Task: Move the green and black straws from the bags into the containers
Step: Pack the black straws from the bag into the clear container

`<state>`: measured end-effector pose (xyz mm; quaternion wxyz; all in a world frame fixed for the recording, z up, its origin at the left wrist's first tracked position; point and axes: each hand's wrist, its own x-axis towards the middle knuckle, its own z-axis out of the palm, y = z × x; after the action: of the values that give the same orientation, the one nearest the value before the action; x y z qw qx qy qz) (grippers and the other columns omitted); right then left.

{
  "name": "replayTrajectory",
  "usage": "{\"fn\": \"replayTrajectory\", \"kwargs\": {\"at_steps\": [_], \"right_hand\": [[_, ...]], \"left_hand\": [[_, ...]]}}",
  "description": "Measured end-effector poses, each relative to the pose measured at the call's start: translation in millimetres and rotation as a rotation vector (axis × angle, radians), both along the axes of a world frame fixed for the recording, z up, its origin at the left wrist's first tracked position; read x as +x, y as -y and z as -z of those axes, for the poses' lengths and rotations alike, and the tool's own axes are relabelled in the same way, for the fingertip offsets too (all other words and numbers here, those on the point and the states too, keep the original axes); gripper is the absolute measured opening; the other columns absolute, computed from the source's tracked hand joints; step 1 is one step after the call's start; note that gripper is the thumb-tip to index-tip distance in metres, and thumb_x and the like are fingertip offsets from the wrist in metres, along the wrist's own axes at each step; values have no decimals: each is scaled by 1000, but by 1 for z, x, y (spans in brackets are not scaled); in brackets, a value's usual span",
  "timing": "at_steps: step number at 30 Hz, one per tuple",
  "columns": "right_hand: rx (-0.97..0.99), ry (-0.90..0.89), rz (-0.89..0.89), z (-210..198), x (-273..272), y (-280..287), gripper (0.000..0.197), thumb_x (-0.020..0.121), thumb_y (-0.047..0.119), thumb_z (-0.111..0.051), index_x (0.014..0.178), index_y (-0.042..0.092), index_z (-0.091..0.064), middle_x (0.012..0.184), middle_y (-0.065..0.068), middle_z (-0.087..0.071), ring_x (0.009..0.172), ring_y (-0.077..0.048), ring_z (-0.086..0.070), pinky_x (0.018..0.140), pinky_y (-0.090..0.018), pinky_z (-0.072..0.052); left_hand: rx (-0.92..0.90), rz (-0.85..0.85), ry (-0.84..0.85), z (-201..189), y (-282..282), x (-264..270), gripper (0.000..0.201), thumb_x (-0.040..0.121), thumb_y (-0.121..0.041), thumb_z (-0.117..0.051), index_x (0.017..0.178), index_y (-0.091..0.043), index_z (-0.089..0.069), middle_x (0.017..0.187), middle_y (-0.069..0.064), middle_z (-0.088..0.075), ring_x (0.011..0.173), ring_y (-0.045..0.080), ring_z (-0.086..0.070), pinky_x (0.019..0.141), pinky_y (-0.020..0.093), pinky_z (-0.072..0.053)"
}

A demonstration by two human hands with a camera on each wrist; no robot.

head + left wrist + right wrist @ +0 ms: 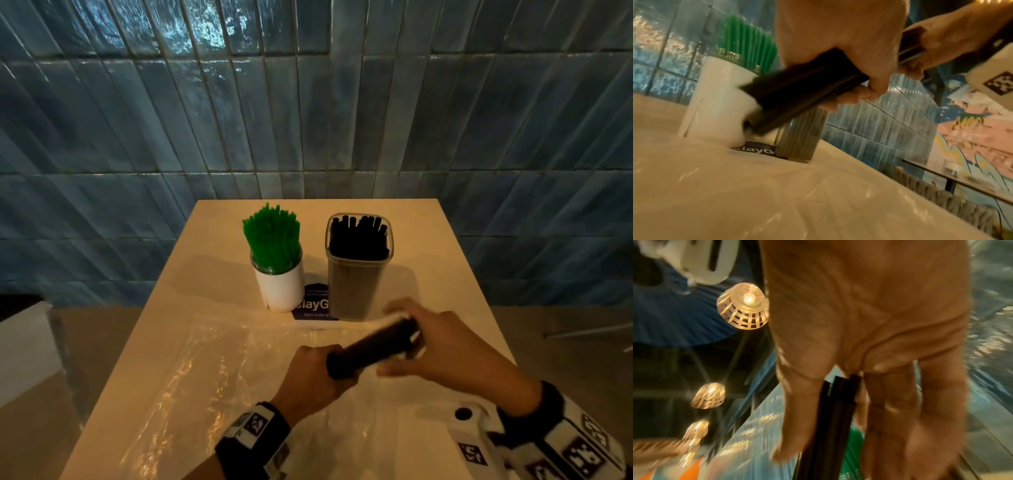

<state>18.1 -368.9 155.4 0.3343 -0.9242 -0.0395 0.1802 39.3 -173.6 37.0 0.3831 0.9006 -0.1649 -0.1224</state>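
A bundle of black straws [371, 347] hangs slantwise above the table, held by both hands. My left hand [317, 371] grips its near end; in the left wrist view its fingers [859, 65] curl round the bundle [797, 97]. My right hand [435, 342] closes round the far end, blurred, with the straws [828, 426] running between thumb and fingers. Behind stand green straws [274, 236] in a round white container [282, 291] and black straws [358, 236] in a clear square container [356, 287]. A clear plastic bag [212, 363] lies flat under my hands.
A dark printed card [313, 303] lies between the two containers. The table [455, 274] ends at a blue tiled wall [308, 120] behind and drops off on both sides. A white box [24, 346] sits at the left, off the table.
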Motion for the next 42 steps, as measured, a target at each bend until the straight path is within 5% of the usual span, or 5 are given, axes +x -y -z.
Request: {"fn": "replayTrajectory", "kwargs": {"at_steps": [14, 18, 27, 34, 42], "right_hand": [[942, 96, 508, 55, -7, -12, 41, 54, 43, -82, 82, 15, -72, 88, -6, -74, 83, -23, -70, 73, -43, -59], [942, 317, 514, 56, -3, -5, 15, 66, 34, -81, 72, 24, -72, 83, -1, -73, 86, -11, -69, 80, -17, -54], [926, 561, 652, 55, 3, 34, 42, 65, 63, -71, 81, 24, -71, 91, -7, -73, 91, -27, -68, 89, -41, -52], [853, 613, 636, 53, 5, 51, 50, 63, 66, -71, 79, 20, -68, 93, -7, -72, 95, -25, -67, 93, -46, -48], [841, 686, 549, 28, 24, 66, 28, 69, 56, -70, 75, 29, -69, 90, -4, -73, 90, -25, -69, 89, -36, -54]], "left_hand": [[-426, 282, -293, -54, 55, 12, 69, 79, -13, -73, 118, -60, -41, 105, -5, -65, 78, 8, -64, 73, 28, -56], [-269, 341, -173, -64, 65, 20, 72, 77, -30, -75, 116, -72, -32, 120, -10, -62, 103, 4, -59, 92, 29, -50], [-8, 125, 320, -119, 54, 84, 72, 74, -66, -60, 132, -26, -45, 133, -5, -45, 119, 10, -42, 100, 28, -35], [472, 199, 348, -93, 61, 160, 120, 65, -80, -54, 149, -17, 3, 158, 4, 12, 144, 21, 12, 117, 42, 5], [432, 240, 475, -67, 60, 148, 98, 78, -69, -52, 150, -17, -9, 158, 1, -8, 144, 20, -10, 116, 34, -6]]}}
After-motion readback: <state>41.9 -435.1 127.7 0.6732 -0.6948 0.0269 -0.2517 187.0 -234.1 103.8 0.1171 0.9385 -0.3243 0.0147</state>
